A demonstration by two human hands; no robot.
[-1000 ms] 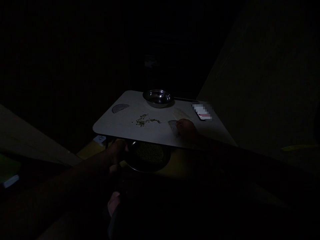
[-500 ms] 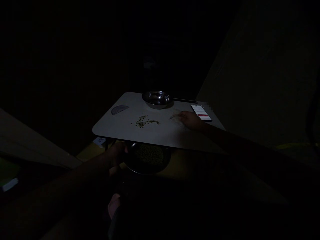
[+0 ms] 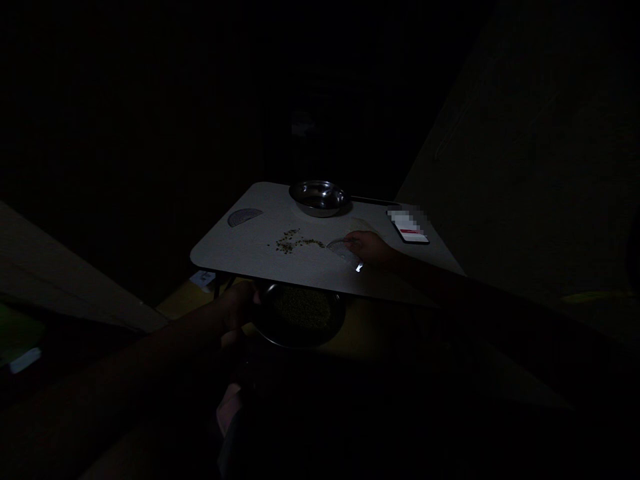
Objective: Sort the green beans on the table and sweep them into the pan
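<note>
My right hand (image 3: pixel 371 247) is closed on a clear protractor (image 3: pixel 345 252), held low over the white table (image 3: pixel 240 257). Just left of it, small green beans (image 3: pixel 293 241) lie scattered in a loose patch. Below the table's near edge, my left hand (image 3: pixel 241 300) grips the rim of a metal bowl (image 3: pixel 295 345) holding many green beans. Part of that bowl is hidden under the table edge. A second half-round protractor (image 3: pixel 245 217) rests at the table's left side. Behind the scattered beans stands a shiny steel bowl (image 3: pixel 320 200).
A lit phone (image 3: pixel 411 227) lies near the table's right edge. A dark thin bar (image 3: pixel 375 199) runs along the back edge. The surroundings are very dark, with a wall (image 3: pixel 525 167) to the right.
My right hand has moved slightly left and nearer, bringing the protractor toward the scattered beans. My left hand still grips the bowl of beans. The view has shifted a little.
</note>
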